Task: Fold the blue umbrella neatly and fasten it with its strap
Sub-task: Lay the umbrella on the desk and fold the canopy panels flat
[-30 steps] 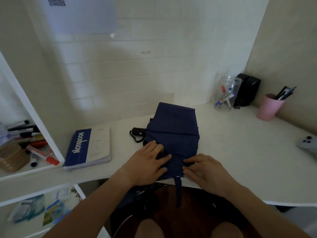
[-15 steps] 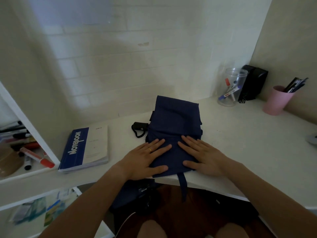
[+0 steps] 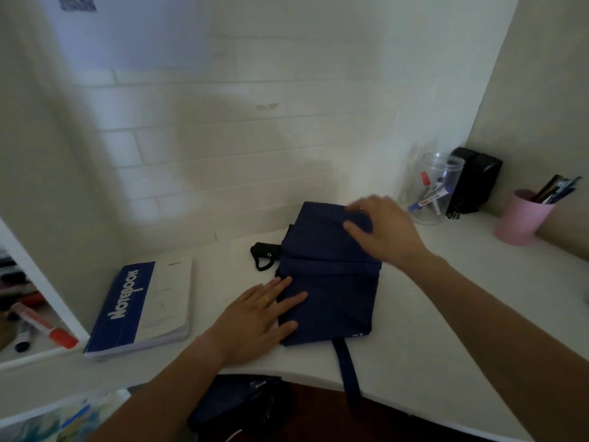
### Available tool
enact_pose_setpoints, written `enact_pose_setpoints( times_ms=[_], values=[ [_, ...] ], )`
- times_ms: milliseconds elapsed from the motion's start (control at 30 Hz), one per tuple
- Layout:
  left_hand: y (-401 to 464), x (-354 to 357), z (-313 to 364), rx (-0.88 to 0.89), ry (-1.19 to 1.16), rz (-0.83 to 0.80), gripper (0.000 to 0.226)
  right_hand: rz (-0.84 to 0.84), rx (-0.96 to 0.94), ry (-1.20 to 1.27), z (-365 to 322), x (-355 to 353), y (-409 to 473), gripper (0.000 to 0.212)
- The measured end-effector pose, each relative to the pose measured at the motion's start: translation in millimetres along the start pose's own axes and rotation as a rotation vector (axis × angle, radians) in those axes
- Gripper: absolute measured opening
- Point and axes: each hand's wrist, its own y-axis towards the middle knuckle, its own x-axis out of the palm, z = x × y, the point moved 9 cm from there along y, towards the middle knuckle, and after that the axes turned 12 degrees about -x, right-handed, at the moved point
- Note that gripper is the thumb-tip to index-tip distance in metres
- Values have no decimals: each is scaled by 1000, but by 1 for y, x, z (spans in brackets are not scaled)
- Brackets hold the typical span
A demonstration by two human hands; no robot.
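The blue umbrella [image 3: 331, 282] lies flattened on the white desk [image 3: 446, 314], its fabric spread in wide pleats. Its black handle with a wrist loop [image 3: 264, 253] sticks out at the left. The blue strap [image 3: 347, 368] hangs over the desk's front edge. My left hand [image 3: 258, 317] rests flat, fingers apart, on the umbrella's near left part. My right hand [image 3: 382, 231] is at the far right corner, its thumb and fingers closing on the fabric edge; the hand is blurred.
A blue and white notebook [image 3: 143, 304] lies left of the umbrella. A clear jar of markers [image 3: 433, 189], a black box [image 3: 475, 183] and a pink pen cup [image 3: 522, 215] stand at the back right. A shelf with markers [image 3: 35, 320] is at the far left.
My right hand has left the near part of the umbrella and reached to its far right corner. My left hand has stayed pressed on the near left fabric.
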Motion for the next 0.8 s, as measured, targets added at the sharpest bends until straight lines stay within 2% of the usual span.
enact_pose_setpoints(
  times_ms=[67, 133, 200, 267, 333, 400, 500, 700, 800],
  values=[
    [-1, 0, 0, -2, 11, 3, 58, -119, 110, -33, 22, 9, 33, 67],
    [-2, -1, 1, -3, 16, 5, 59, -310, 271, 46, 47, 34, 47, 89],
    [-3, -2, 1, -3, 3, 5, 59, -412, 403, 181, 64, 53, 48, 99],
    [-4, -2, 1, -2, -6, -4, 59, -424, 452, 264, 73, 59, 45, 90],
    [-5, -4, 2, 1, -10, -9, 59, -366, 425, 277, 76, 52, 45, 63],
    [-6, -5, 3, 1, -18, -11, 60, -213, 361, 311, 68, 34, 45, 38],
    [-6, -4, 3, -8, -17, -17, 60, -19, 223, 376, 38, 2, 34, 13],
    [-7, -2, 2, -18, -30, -46, 65, 70, -141, 242, -41, -15, -45, 17],
    [-6, -4, 2, -27, -34, -43, 87, 8, -194, 99, -56, 11, -87, 24]
  ],
)
